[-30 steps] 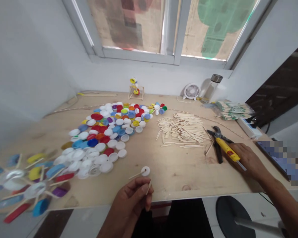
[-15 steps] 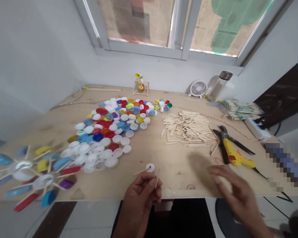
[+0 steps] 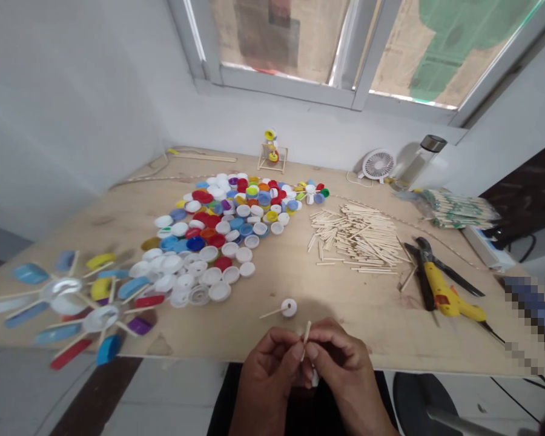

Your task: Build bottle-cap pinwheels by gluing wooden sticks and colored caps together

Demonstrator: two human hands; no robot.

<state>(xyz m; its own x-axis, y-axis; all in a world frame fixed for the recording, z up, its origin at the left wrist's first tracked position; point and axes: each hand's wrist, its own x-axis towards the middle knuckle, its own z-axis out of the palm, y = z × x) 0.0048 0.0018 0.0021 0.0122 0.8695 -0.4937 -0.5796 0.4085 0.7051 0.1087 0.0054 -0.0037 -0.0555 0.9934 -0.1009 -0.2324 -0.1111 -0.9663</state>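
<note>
Pinching a thin wooden stick [image 3: 306, 340] upright between the fingertips is done by both hands, just inside the front edge of the plywood tabletop [image 3: 354, 342]. The left hand [image 3: 267, 381] and the right hand [image 3: 345, 372] are curled and nearly closed, with fingers bearing on the stick from either side. A small white piece [image 3: 315, 378] shows below the fingers; what it is cannot be told. A steady pinch close to the work is judged best, as so slim a stick is easily tilted. Just ahead lies a white bottle cap [image 3: 289, 307] with a short stick [image 3: 272, 312] projecting from it. Coloured bottle caps [image 3: 209, 242], loose craft sticks [image 3: 354, 239], a yellow glue gun [image 3: 449, 306] and pliers [image 3: 424, 251] are spread beyond.
</note>
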